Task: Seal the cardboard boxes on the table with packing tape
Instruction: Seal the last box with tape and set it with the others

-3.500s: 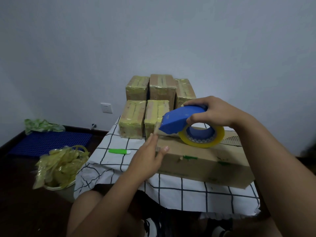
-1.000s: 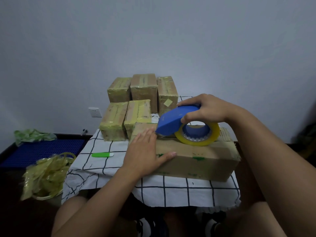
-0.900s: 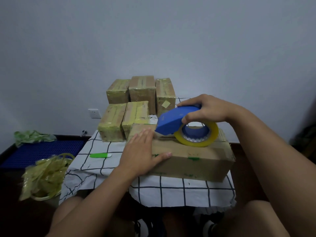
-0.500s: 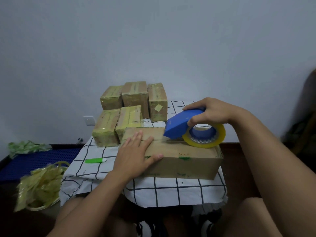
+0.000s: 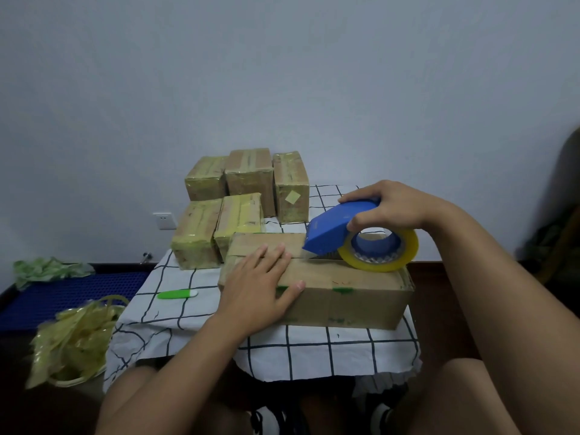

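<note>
The left hand (image 5: 260,284) lay flat with fingers straight and slightly spread, palm pressed down, its thumb hooked over a near edge, while the right hand (image 5: 389,205) reached in from the right, forearm angled downward, with fingers and thumb curled in a grip.

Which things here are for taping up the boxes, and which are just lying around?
For the job:
- big cardboard box, under the left hand
- blue tape dispenser with its yellow tape roll, held by the right hand
- five taped boxes at the back

Just lying about:
- green stick on the checked cloth
- basket of crumpled yellow tape
- blue mat
</note>
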Available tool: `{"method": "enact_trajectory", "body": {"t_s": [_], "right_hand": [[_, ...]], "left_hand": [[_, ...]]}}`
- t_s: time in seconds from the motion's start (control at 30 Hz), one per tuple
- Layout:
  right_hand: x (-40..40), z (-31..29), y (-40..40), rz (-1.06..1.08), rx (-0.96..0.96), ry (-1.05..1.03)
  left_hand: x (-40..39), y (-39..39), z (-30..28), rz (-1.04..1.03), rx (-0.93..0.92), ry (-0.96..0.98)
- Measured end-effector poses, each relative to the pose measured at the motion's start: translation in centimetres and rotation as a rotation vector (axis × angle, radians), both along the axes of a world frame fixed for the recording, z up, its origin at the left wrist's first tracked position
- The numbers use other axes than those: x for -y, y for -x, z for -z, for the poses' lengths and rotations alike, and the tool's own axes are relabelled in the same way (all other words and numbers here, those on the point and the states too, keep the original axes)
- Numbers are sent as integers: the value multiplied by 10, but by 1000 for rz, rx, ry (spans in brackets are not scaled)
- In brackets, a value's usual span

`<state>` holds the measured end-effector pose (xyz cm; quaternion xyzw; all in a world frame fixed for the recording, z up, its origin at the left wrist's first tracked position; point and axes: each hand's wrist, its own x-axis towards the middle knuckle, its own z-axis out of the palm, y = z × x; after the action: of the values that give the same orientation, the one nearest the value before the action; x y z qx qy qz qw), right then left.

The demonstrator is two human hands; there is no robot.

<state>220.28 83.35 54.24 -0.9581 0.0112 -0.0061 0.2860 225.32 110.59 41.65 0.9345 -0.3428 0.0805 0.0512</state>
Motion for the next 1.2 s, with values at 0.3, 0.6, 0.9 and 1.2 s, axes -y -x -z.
{"method": "enact_trajectory", "body": {"t_s": [0.3, 0.6, 0.9, 1.2], "right_hand": [[1, 1, 0, 2, 12, -24], [1, 3, -2, 8, 12, -50], [0, 4, -1, 13, 23, -67], [-2, 6, -3, 23, 26, -38]], "left_hand": [[8, 10, 4, -167, -17, -20], [3, 12, -4, -211, -68, 38], [6, 14, -8, -139, 8, 50], [32, 13, -9, -33, 5, 27]]}}
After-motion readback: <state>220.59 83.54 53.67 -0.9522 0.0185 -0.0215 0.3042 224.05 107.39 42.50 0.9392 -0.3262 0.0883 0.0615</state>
